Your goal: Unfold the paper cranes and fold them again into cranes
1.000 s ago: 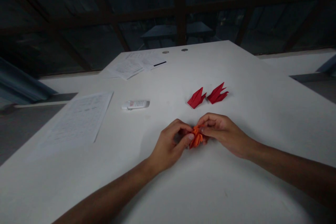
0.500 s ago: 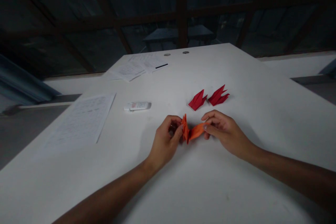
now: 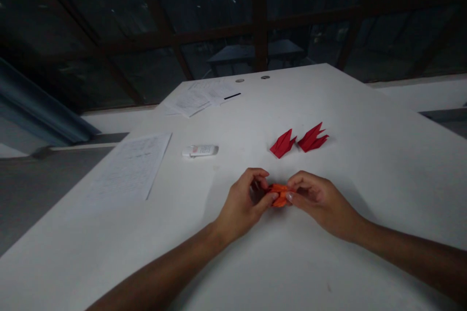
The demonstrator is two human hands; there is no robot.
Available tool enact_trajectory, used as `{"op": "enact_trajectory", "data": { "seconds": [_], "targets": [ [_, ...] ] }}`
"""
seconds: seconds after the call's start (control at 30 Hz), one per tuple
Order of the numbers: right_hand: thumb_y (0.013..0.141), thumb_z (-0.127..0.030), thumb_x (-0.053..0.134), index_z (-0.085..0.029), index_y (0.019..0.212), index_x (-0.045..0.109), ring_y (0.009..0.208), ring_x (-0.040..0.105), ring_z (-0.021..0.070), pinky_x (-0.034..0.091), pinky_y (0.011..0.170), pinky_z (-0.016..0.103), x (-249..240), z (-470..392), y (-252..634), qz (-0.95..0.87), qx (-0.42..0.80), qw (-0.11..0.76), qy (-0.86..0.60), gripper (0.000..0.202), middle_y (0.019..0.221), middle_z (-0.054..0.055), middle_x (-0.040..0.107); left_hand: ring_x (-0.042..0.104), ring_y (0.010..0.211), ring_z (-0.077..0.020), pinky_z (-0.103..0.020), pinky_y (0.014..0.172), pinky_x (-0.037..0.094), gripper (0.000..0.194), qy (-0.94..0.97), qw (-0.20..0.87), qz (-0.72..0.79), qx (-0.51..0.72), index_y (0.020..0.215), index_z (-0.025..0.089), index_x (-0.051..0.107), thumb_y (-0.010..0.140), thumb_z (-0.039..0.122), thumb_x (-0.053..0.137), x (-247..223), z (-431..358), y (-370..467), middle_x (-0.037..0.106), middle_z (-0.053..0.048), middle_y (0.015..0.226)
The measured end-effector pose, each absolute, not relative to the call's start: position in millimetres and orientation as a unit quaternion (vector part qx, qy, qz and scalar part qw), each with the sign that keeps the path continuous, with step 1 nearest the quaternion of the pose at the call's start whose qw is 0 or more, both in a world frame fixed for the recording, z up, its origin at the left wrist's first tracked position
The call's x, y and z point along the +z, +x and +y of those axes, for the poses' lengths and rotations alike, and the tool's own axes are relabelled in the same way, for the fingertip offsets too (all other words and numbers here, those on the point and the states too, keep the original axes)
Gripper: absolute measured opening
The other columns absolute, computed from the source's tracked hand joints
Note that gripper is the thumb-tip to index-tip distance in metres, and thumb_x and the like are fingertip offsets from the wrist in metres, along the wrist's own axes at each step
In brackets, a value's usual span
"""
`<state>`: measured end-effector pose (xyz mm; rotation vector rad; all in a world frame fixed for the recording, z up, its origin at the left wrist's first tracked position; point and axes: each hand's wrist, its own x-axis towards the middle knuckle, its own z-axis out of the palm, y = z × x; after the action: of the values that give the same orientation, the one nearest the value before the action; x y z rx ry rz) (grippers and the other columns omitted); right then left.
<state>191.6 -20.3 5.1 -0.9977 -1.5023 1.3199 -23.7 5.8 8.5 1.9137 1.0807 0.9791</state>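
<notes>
Between my two hands is a piece of folded orange origami paper (image 3: pixel 280 196), partly covered by fingers. My left hand (image 3: pixel 248 201) pinches its left side, with the thumb on the near face. At the right side, the thumb and fingertips of my right hand (image 3: pixel 319 201) are closed on the paper too. Just beyond the hands lie two folded red origami pieces, the left one (image 3: pixel 283 144) and the right one (image 3: pixel 313 138), their pointed tips aimed up and to the right.
A white glue bottle (image 3: pixel 200 151) lies left of the hands on the white table (image 3: pixel 255 272). Farther left is a written sheet (image 3: pixel 126 170). More papers (image 3: pixel 193 100) with a dark strip (image 3: pixel 232 96) are at the back, near two round table grommets (image 3: pixel 265 77).
The orange paper was stretched out between my hands; now it looks compact, and my hands are closer together. The whole view has shifted slightly.
</notes>
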Motion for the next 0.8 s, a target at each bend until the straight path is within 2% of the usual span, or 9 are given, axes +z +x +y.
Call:
{"op": "enact_trajectory", "data": {
  "seconds": [0.23,0.5,0.8],
  "targets": [
    [0.094,-0.027,0.067,-0.022,0.089,0.061,0.077,0.061,0.0146,0.047,0.072,0.028,1,-17,194,-0.599,0.522,0.445,-0.413,0.009,0.082,-0.001,0.065,0.06,0.077,-0.013,-0.027,0.076,0.049,0.025,0.731,0.31,0.437,0.423,0.114,0.022,0.056,0.091,0.019,0.065,3,18,-31,0.063,0.002,0.085],
    [0.094,-0.028,0.066,-0.023,0.093,0.06,0.069,0.056,0.013,0.044,0.064,0.027,-7,-14,192,-0.565,0.553,0.449,-0.415,0.008,0.077,-0.003,0.06,0.058,0.069,-0.0108,-0.023,0.065,0.049,0.029,0.592,0.44,0.434,0.518,0.113,0.021,0.051,0.087,0.018,0.065,8,33,-33,0.058,0.002,0.086],
    [0.095,-0.029,0.066,-0.023,0.098,0.063,0.068,0.056,0.013,0.045,0.063,0.028,-10,-15,194,-0.571,0.541,0.447,-0.426,0.007,0.08,-0.003,0.059,0.063,0.075,-0.014,-0.029,0.074,0.052,0.035,0.535,0.461,0.441,0.554,0.115,0.02,0.051,0.087,0.029,0.07,0,40,-35,0.061,0.003,0.083]
  ]
}}
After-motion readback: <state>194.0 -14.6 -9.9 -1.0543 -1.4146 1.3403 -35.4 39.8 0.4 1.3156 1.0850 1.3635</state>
